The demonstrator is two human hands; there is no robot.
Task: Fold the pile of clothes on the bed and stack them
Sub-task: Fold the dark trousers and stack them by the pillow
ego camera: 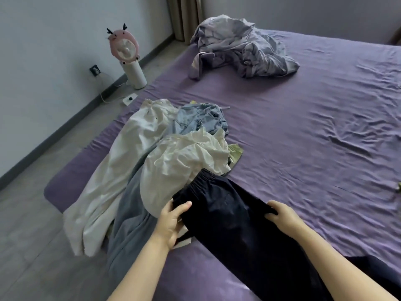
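Risk: both hands, left hand [168,222] and right hand [282,216], grasp the dark navy elastic-waist trousers [230,220] with curled fingers, and the lift may drag the crumpled cream shirt [184,161] off the purple-sheeted bed [314,131].

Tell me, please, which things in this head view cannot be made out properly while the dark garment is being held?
- Dark garment: lower end cut off by the bottom edge.
- Left hand: fingers hidden under the dark cloth.
- Right hand: fingertips buried in the fabric.
- Pale green item: mostly covered by the cream shirt.
- Small object at the right edge: cut off, unidentifiable.
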